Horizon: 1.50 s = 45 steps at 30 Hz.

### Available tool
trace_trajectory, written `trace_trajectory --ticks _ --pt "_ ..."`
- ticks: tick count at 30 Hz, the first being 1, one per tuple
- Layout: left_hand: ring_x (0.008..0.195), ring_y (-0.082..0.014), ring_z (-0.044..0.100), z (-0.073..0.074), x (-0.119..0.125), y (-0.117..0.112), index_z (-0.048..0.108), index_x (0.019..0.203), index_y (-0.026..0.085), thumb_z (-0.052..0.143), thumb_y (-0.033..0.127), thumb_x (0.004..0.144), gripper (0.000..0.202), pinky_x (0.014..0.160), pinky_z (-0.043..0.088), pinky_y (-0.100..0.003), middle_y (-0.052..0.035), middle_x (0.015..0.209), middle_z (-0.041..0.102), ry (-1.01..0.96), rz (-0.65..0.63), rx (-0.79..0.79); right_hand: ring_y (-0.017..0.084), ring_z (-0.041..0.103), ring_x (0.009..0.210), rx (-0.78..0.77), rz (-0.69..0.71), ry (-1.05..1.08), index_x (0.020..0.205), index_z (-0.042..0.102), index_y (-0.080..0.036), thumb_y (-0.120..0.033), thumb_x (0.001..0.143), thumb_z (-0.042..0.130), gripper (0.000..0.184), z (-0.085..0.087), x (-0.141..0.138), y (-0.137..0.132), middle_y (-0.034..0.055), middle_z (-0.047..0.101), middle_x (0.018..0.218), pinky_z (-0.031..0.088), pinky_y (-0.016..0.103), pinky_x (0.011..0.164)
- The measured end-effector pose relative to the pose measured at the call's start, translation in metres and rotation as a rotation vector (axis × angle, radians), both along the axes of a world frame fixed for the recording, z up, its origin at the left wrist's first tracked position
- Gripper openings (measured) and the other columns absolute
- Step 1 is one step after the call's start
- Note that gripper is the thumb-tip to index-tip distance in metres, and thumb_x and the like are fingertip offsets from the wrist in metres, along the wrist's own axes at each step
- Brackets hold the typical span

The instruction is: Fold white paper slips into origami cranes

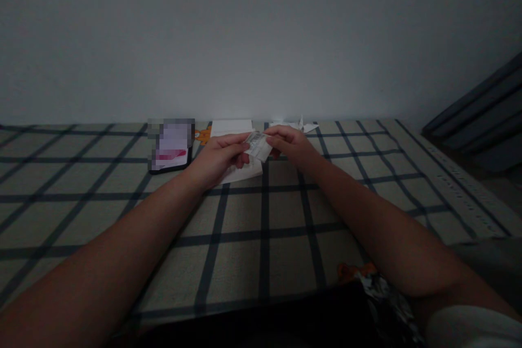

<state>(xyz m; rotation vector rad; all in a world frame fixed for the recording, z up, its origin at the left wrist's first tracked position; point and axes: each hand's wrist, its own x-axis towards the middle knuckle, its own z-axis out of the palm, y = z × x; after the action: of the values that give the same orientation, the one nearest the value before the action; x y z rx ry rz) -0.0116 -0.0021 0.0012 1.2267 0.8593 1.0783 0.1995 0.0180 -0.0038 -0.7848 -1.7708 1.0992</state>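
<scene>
Between my two hands is a small folded piece of paper [260, 147], pale with faint print or lines on it. My left hand [226, 151] pinches its left side between thumb and fingers. At its right side, my right hand [287, 141] grips the edge in the same way. Under and behind my left hand lie white paper sheets [232, 125], partly hidden by the hand. Just behind my right hand rests a folded white paper shape [309, 126] with pointed tips.
A phone or tablet [173, 144] with a lit, blurred screen lies to the left. The checked cloth [240, 261] spreads over the surface up to a grey wall [261, 38]. Dark slats [485, 119] stand beyond the right edge. Orange cartoon prints show on the cloth.
</scene>
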Motion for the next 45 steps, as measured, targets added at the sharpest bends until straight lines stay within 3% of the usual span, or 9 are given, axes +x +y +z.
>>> trace_trajectory --ticks 11,20,24,28,32,37,40,45 --pt "0.049 -0.0081 0.051 0.0006 0.0012 0.0025 0.079 0.095 0.012 0.076 0.024 0.077 0.022 0.050 0.037 -0.020 -0.0027 0.063 0.066 -0.080 0.036 0.023 0.009 0.058 0.059 -0.062 -0.083 0.111 0.110 0.067 -0.014 -0.043 0.085 0.067 0.038 -0.0040 0.0014 0.0042 -0.0002 0.067 0.075 0.049 0.022 0.055" --pt "0.053 -0.0088 0.049 -0.0025 0.0002 0.0054 0.077 0.099 0.013 0.078 0.029 0.078 0.027 0.054 0.036 -0.023 -0.0010 0.067 0.065 -0.038 0.041 0.109 0.010 0.063 0.058 -0.188 0.008 0.235 0.107 0.065 -0.015 -0.039 0.080 0.068 0.036 -0.0008 0.0009 0.0039 -0.0005 0.070 0.072 0.053 0.024 0.058" --pt "0.049 -0.0104 0.047 -0.0004 0.0008 0.0032 0.071 0.083 0.016 0.073 0.038 0.083 0.022 0.050 0.034 -0.025 0.0006 0.058 0.057 -0.031 -0.009 0.054 0.010 0.062 0.058 -0.179 0.016 0.191 0.115 0.061 -0.015 -0.043 0.082 0.066 0.043 -0.0021 0.0006 0.0039 0.0004 0.071 0.076 0.053 0.025 0.059" --pt "0.047 -0.0114 0.044 0.0036 0.0029 0.0005 0.060 0.065 0.018 0.068 0.037 0.085 0.029 0.049 0.033 -0.025 0.0002 0.053 0.052 -0.015 0.011 0.051 0.011 0.061 0.064 -0.044 -0.040 0.061 0.126 0.057 -0.016 -0.048 0.088 0.062 0.051 -0.0063 0.0001 0.0047 0.0032 0.069 0.087 0.052 0.025 0.061" --pt "0.044 -0.0098 0.040 0.0050 0.0036 0.0017 0.055 0.057 0.018 0.064 0.033 0.087 0.035 0.045 0.028 -0.024 0.0006 0.047 0.046 0.023 0.063 0.033 0.015 0.063 0.086 0.223 -0.174 -0.044 0.131 0.058 -0.020 -0.051 0.085 0.069 0.056 -0.0052 0.0001 0.0026 0.0104 0.064 0.120 0.052 0.025 0.064" --pt "0.041 -0.0075 0.036 0.0040 0.0018 0.0067 0.054 0.054 0.017 0.061 0.026 0.085 0.033 0.041 0.024 -0.023 0.0016 0.047 0.044 -0.002 0.125 -0.004 0.020 0.060 0.101 0.533 -0.098 -0.223 0.115 0.069 -0.021 -0.049 0.083 0.075 0.043 -0.0021 0.0014 -0.0006 0.0107 0.065 0.116 0.055 0.033 0.081" --pt "0.041 -0.0072 0.037 0.0042 0.0019 0.0078 0.051 0.054 0.018 0.064 0.023 0.082 0.031 0.040 0.024 -0.022 0.0028 0.048 0.043 -0.055 0.178 -0.056 0.018 0.061 0.096 0.569 -0.088 -0.259 0.111 0.071 -0.021 -0.048 0.088 0.071 0.035 -0.0031 0.0013 -0.0001 0.0096 0.066 0.113 0.054 0.035 0.084" --pt "0.044 -0.0075 0.045 0.0008 0.0028 0.0093 0.057 0.062 0.016 0.068 0.023 0.080 0.022 0.042 0.033 -0.020 0.0016 0.053 0.051 -0.063 0.174 -0.042 0.017 0.063 0.089 0.524 -0.095 -0.269 0.104 0.072 -0.020 -0.049 0.089 0.068 0.033 -0.0025 0.0010 -0.0002 0.0082 0.068 0.104 0.051 0.028 0.069"
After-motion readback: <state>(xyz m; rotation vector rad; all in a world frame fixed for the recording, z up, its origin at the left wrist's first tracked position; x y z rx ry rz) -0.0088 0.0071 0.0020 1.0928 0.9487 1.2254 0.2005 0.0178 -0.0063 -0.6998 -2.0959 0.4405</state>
